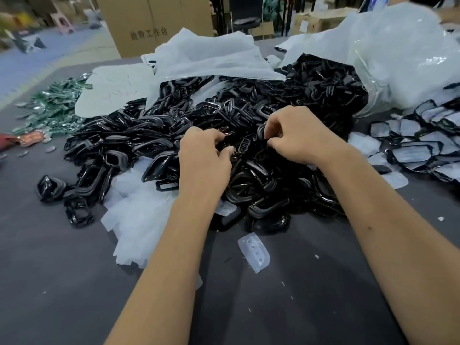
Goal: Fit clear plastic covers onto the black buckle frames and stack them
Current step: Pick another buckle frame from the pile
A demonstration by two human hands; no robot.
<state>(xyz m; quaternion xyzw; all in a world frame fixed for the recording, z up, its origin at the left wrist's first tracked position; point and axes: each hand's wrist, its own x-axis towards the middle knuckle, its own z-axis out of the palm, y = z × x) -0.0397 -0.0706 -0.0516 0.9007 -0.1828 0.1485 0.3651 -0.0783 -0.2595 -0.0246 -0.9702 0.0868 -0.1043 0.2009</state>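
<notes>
The left hand (pixel 202 155) has its fingers curled down into the top of the pile, pinching a black buckle frame (pixel 245 146) at its left end. The right hand (pixel 296 135) is curled the same way, its fingertips gripping the right side of that frame. The frame is held between the 2 hands just above the heap, its long axis running roughly left to right, with its slotted face tilted up toward the camera.

Below and around the hands lies a large pile of black frames (pixel 154 143), spread across the dark table (pixel 54 270). White plastic sheets (pixel 134 205) lie partly under the pile on the near left. 1 clear cover (pixel 254 255) lies alone on the table, near the camera between the 2 forearms, its long axis pointing away and slightly left.

At the far right, a clear plastic bag (pixel 398 58) lies on its side with black frames spilling from its mouth. Beside it on the right sits a heap of covered frames (pixel 423 143). A cardboard box (pixel 154 23) stands behind the table.
</notes>
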